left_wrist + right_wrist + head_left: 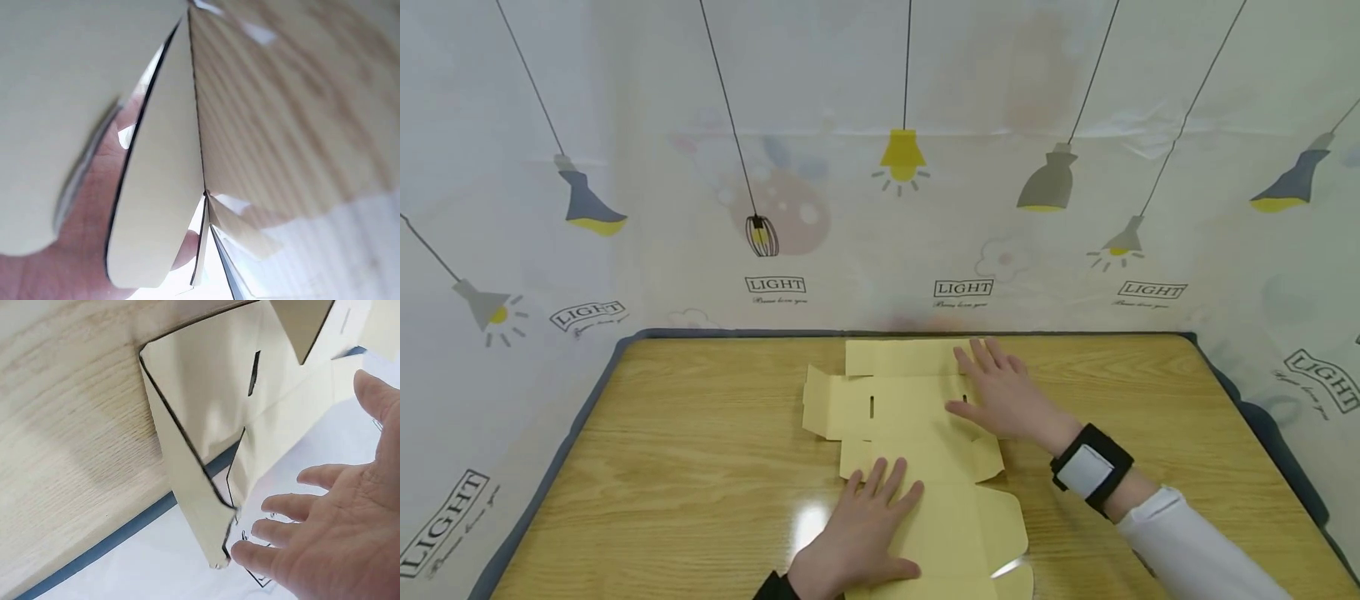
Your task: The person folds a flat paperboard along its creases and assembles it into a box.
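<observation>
An unfolded yellow cardboard box blank [917,408] lies along the middle of the table, its side flaps partly raised. On its nearer panel my left hand [857,533] rests with fingers spread. My right hand [1003,396] is at the far right part, fingers extended over the cardboard beside a narrow slot. In the left wrist view, cardboard flaps [150,187] cover much of the left hand [87,206]. The right wrist view shows the right hand [350,531] with straight fingers, near the slotted cardboard panel [206,394] and its bent flap.
The wooden table [700,433] has a dark blue edge [737,333]. Behind and at both sides stands a pale cloth backdrop [850,233] printed with hanging lamps. A black wrist strap [1093,468] with a light patch sits on the right wrist.
</observation>
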Available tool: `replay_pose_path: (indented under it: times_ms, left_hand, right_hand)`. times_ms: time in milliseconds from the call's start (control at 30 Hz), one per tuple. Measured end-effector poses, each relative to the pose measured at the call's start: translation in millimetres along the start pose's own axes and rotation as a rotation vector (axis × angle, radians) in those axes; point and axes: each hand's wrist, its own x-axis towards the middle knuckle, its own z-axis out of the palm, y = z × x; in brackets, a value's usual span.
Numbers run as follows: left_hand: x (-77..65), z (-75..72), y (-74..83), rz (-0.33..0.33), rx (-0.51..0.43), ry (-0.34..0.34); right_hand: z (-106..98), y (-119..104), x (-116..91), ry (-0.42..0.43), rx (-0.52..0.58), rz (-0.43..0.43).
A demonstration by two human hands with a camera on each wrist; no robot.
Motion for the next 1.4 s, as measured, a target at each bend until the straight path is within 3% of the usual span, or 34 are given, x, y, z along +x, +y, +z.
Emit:
replay_pose_path:
  times_ms: [300, 467, 733, 967, 1200, 1400]
  left_hand:
    - [0.6, -1.1, 0.8, -0.007, 0.015, -0.009]
    - [1.0, -0.3, 0.3, -0.008, 0.019, -0.015]
    - [1.8, 1.2, -0.9, 0.000, 0.027, -0.017]
    - [1.1, 1.1, -1.1, 0.000, 0.016, -0.006]
    - [1.0, 0.8, -1.0, -0.004, 0.008, -0.008]
    - [1.3, 1.6, -1.4, 0.004, 0.016, -0.004]
  right_hand:
    - [2, -1, 29, -0.118, 0.002, -0.030]
    - [4, -2, 45, -0.135, 0.001, -0.035]
    - [8, -1, 57, -0.089, 0.016, -0.009]
    - [2, -3, 60, 0.036, 0.039, -0.009]
    - [-8, -9, 56, 0.066, 0.110, -0.004]
    - [-11, -10, 44, 0.157, 0.136, -0.057]
